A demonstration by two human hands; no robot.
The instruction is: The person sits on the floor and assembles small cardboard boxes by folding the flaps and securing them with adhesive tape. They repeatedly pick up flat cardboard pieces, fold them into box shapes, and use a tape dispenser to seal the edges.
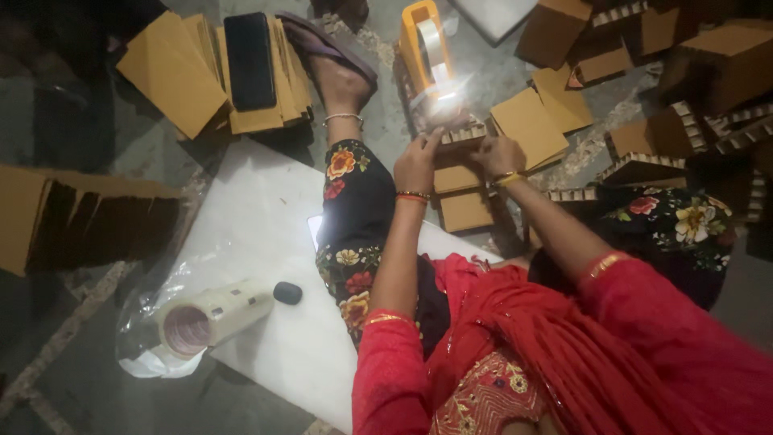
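Concrete floor, dim, littered with flat brown cartons. Small cardboard box (pixel 460 135) sits on stack between knees, under bright glare — left hand (pixel 416 163) and right hand (pixel 499 155) both pressing its zigzag-edged flaps, steadying it. Yellow tape dispenser (pixel 425 40) just beyond; tape rolls in bag (pixel 201 318) on white board (pixel 258 234).

Grey concrete floor (pixel 64 379), dim and littered with scraps. A white board (pixel 250 234) lies on it, left of the grip. One bright glare spot (pixel 447 105) sits just beyond the grip; the edges fall dark.
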